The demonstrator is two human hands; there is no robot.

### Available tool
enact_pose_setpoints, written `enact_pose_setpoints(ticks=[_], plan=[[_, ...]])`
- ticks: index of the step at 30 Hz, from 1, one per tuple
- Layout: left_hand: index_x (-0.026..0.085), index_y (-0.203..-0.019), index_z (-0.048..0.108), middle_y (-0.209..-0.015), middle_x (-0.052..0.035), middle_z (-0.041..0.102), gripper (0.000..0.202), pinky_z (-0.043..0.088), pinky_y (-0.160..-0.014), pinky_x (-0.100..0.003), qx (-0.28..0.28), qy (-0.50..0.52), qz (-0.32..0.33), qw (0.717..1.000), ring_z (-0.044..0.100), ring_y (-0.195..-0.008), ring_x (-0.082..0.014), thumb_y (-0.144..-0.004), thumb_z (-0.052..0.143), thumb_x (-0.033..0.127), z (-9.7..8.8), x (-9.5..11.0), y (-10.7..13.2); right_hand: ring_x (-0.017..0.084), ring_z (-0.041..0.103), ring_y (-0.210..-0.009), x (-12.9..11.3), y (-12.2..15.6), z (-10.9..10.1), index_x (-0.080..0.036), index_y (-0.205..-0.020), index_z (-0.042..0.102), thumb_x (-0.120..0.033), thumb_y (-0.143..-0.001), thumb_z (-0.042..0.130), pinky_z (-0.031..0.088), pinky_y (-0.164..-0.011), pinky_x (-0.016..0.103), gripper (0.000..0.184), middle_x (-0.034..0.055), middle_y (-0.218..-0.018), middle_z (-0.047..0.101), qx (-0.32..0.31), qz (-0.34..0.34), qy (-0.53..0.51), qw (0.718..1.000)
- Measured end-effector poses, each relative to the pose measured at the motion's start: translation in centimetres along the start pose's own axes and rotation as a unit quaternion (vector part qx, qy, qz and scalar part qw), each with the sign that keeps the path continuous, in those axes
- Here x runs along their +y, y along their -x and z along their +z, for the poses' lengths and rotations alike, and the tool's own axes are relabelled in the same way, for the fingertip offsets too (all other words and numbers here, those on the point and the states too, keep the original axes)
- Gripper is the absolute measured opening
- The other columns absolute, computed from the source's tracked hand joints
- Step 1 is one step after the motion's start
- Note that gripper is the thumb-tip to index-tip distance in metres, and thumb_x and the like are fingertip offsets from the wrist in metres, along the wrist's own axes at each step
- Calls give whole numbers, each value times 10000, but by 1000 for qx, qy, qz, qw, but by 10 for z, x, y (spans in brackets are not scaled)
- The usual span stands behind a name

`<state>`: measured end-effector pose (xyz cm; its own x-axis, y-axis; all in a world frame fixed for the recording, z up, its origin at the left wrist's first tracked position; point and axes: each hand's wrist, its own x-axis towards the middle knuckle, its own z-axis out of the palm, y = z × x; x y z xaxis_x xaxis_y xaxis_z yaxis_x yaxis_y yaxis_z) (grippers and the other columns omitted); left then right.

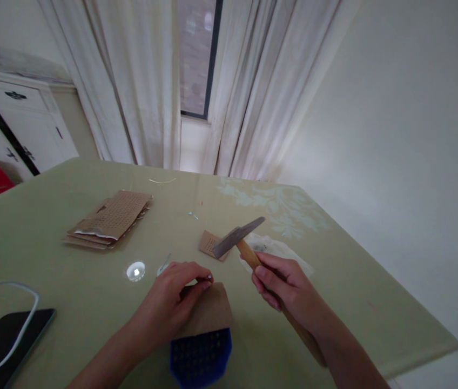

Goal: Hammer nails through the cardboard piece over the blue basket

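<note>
Pinching a small bright-tipped object in the left grip, with thumb and forefinger closed together at their ends; too tiny and too covered to name further. Placed right at the far edge of a brown cardboard piece; cannot tell whether touching it with the tip. Visible under the cardboard, on its near side: a blue perforated container with straight-sided edges.

Wrapped firmly, in the right grip, around the wooden handle of a hammer, with the thumb laid along the wood. Tilted, with the metal head pointing up and away to the left, apart from the left grip and beyond it. Seen in part behind that head: a small cardboard scrap on the table. Just beyond the right grip, a crumpled clear plastic bag; farther off to the left, a cardboard stack.
</note>
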<state>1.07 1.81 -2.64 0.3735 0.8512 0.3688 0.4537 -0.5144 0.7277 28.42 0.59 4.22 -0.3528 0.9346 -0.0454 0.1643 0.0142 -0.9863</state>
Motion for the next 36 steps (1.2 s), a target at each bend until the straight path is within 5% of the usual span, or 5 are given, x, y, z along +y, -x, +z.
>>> enact_pose_setpoints(ticks=[7, 14, 19, 36], plan=[[287, -1059, 754, -1001, 14, 817, 130, 505, -868, -322, 7, 0, 4, 1000, 739, -936, -197, -1055, 626, 263, 1, -3, 2, 125, 492, -623, -19, 16, -2, -201, -907, 628, -461, -1133, 537, 369, -537, 234, 356, -18, -741, 562, 20, -18, 215, 976], [282, -992, 746, -933, 28, 803, 140, 484, -828, -307, 13, -2, 7, 1000, 725, -884, -189, -1044, 630, 225, 2, -2, 2, 231, 739, -882, -45, 31, 5, -239, -1270, 726, -344, -1138, 498, 549, -798, 322, 283, 66, -1038, 815, 20, -100, 401, 910], [282, -976, 751, -916, 30, 797, 133, 475, -814, -309, 14, 3, 7, 1000, 715, -869, -193, -1028, 652, 210, 1, -1, -1, 268, 782, -1094, -52, 35, 10, -249, -1393, 677, -315, -1149, 460, 603, -917, 367, 333, 91, -1295, 808, 7, -123, 445, 887], [288, -976, 763, -920, 34, 808, 161, 482, -829, -321, 12, 7, 22, 1000, 718, -863, -186, -1020, 656, 176, -1, 1, 0, 297, 799, -1119, -42, 36, 12, -212, -1448, 637, -280, -1147, 441, 656, -958, 439, 366, 135, -1316, 801, 8, -126, 485, 865]])
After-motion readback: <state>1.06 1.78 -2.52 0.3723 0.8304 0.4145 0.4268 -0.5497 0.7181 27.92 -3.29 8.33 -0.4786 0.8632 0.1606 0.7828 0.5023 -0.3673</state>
